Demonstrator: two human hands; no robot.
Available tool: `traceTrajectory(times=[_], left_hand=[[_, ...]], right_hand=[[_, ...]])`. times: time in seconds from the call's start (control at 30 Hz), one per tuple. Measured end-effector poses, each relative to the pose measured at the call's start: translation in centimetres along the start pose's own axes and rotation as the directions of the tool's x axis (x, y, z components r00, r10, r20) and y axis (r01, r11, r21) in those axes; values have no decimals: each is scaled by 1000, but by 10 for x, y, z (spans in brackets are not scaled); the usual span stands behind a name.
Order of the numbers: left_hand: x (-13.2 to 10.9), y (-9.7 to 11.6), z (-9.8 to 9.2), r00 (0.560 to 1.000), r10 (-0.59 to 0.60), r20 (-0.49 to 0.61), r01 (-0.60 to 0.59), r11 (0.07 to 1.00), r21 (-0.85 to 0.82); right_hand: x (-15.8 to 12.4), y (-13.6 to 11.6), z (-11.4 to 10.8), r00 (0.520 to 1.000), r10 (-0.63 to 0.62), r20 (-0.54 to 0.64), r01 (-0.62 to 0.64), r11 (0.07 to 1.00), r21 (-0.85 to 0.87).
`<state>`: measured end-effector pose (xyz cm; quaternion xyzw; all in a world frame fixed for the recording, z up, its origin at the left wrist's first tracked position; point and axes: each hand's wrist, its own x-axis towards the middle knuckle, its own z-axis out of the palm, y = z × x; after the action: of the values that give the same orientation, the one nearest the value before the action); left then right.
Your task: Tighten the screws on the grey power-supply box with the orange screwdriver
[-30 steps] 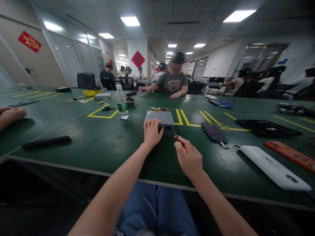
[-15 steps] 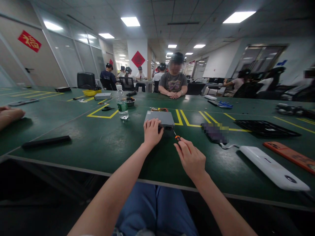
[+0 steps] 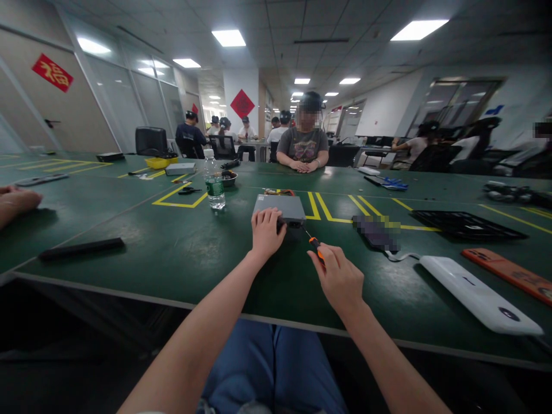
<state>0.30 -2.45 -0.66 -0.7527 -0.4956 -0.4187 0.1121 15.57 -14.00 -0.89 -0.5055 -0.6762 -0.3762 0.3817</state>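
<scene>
A grey metal power supply (image 3: 283, 204) lies flat on the green table (image 3: 190, 247), a dark socket in the face towards me and coloured wires (image 3: 282, 192) at its far end. My left hand (image 3: 267, 233) grips its near left corner, fingers over the top. My right hand (image 3: 340, 282) is closed around the orange and black handle of a screwdriver (image 3: 316, 246). The screwdriver's thin shaft points up and left, its tip at the near right corner of the power supply. Whether the tip sits in a screw is too small to tell.
A water bottle (image 3: 214, 187) stands left of the power supply, near a bowl (image 3: 230, 179) of small parts. A black bar (image 3: 81, 248) lies at left. On the right are a dark phone (image 3: 375, 233), a white device (image 3: 478, 293) and an orange phone (image 3: 509, 273). A person (image 3: 304, 144) sits opposite.
My right hand has shifted slightly right and down, and more of the screwdriver's handle shows. My left hand and the power supply have stayed in place.
</scene>
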Motion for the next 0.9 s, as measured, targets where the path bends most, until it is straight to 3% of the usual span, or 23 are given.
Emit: traceTrajectory(times=[0.27, 0.43, 0.7, 0.9], left_hand=[[0, 0, -1, 1000, -3, 2, 3, 1000, -5], [0, 1, 0, 1000, -4, 0, 4, 1000, -7], [0, 0, -1, 1000, 1, -4, -2, 1000, -5], [-1, -2, -2, 1000, 10, 17, -9, 1000, -15]], right_hand=[[1, -5, 3, 996, -83, 16, 82, 996, 23], [-1, 3, 2, 998, 64, -15, -64, 998, 9], [3, 10, 2, 964, 263, -43, -246, 940, 238], [7, 7, -2, 941, 326, -87, -266, 876, 403]])
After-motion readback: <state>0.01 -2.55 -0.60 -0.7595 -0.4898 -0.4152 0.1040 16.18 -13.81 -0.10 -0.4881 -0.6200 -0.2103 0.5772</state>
